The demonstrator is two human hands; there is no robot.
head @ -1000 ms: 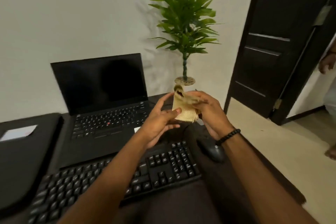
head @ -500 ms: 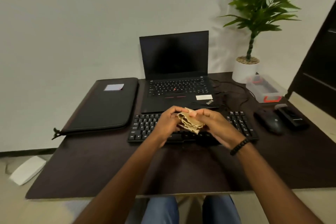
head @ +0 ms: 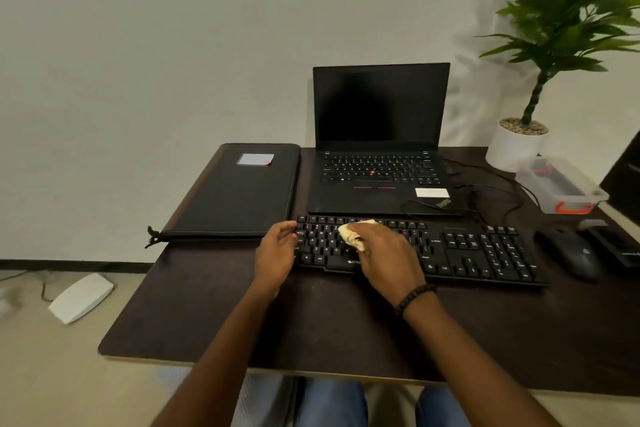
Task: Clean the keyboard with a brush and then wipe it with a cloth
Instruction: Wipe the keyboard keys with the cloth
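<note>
Head view: right hand [head: 388, 255] fingers bunch cloth [head: 350, 236] on keyboard [head: 478, 251], left hand [head: 275, 251] fingers loose

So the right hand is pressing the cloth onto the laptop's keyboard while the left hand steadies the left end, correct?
Not quite. In the head view the right hand presses the cloth onto the separate black keyboard lying in front of the laptop, not the laptop's own keys. The left hand is at that keyboard's left end.
</note>
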